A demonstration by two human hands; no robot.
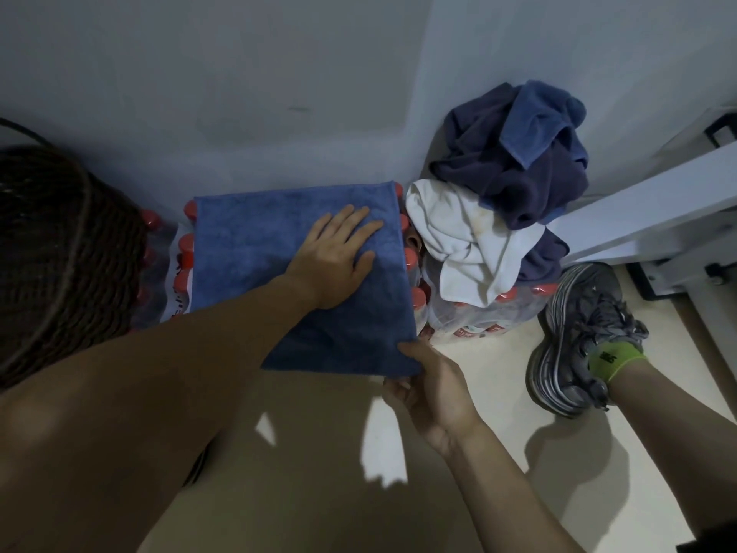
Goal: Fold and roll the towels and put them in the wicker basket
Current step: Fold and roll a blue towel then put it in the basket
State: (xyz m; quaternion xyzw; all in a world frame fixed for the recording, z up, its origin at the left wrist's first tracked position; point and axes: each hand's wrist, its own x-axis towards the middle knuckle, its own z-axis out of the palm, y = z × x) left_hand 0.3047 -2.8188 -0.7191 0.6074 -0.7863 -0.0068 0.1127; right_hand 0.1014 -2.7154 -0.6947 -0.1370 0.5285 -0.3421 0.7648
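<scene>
my left hand (335,259) lies flat on the blue towel (255,249), fingers (361,229) straight and spread, pressing it so the fold keeps its shape and the cloth does not slide. the blue towel is spread over packs of red-capped bottles (186,247), which i am using as a work surface in place of a desk; caps peek out along its left and right edges. its near part overhangs the packs toward me.

my right hand (430,387) is at the near right corner of the blue towel, thumb on top and fingers curled beneath, pinching that corner. i judge this grip is there to pull the edge taut and square, or to lift it for the next fold, while the flat hand anchors the rest.

the wicker basket (60,253) stands just left of the blue towel, close enough for a short reach once the roll is made; i cannot see what is inside it. to the right of the blue towel a heap waits on another bottle pack: a white towel (458,241) in front, dark navy towels (514,169) behind it against the wall. further right of the blue towel my grey shoe (578,341) rests on the floor.

the blue towel looks folded but not yet rolled.
</scene>
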